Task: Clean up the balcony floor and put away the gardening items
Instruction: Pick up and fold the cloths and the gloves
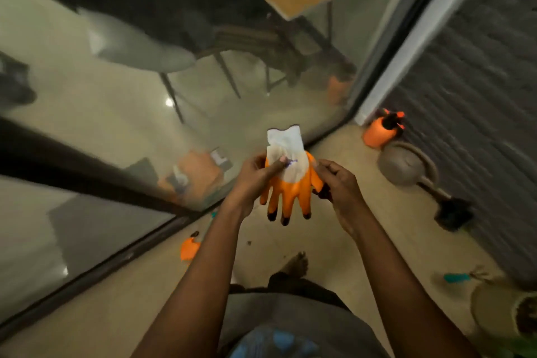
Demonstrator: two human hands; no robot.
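Observation:
An orange gardening glove [286, 183] with a white cuff and dark fingertips hangs fingers-down in front of me. My left hand [255, 180] grips its left side, thumb pressed across the white cuff. My right hand [340, 186] pinches the glove's right edge. A second orange glove [189, 247] lies on the beige floor by the glass door track.
An orange spray bottle [380, 131] stands in the far corner beside a grey watering can [406, 167] with a dark spout. A teal-handled tool [457, 277] and a pot [499, 311] of soil sit at right. Glass doors run along the left; my bare foot [296, 264] is below.

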